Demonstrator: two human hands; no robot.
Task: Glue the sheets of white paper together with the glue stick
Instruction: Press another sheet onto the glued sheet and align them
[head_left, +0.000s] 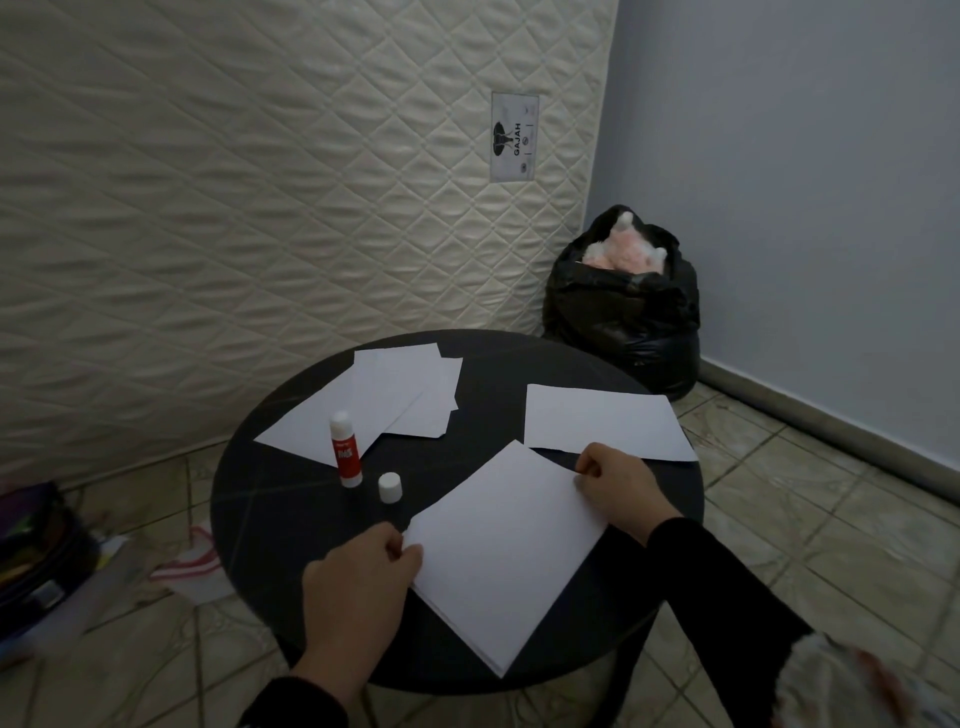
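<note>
A stack of white sheets (506, 551) lies turned like a diamond on the round black table (291, 499). My left hand (358, 582) pinches its left corner. My right hand (618, 483) pinches its right corner. An uncapped glue stick (344, 448) with a red label stands upright left of the stack, and its white cap (390, 487) stands beside it. More white sheets (395, 402) lie fanned at the back left of the table. A single white sheet (602, 421) lies at the back right.
A quilted mattress (260, 182) leans against the wall behind the table. A black bag (623, 306) holding a pink soft toy sits in the corner. On the tiled floor to the left lie a pencil case (36, 551) and a red-striped cloth (192, 566).
</note>
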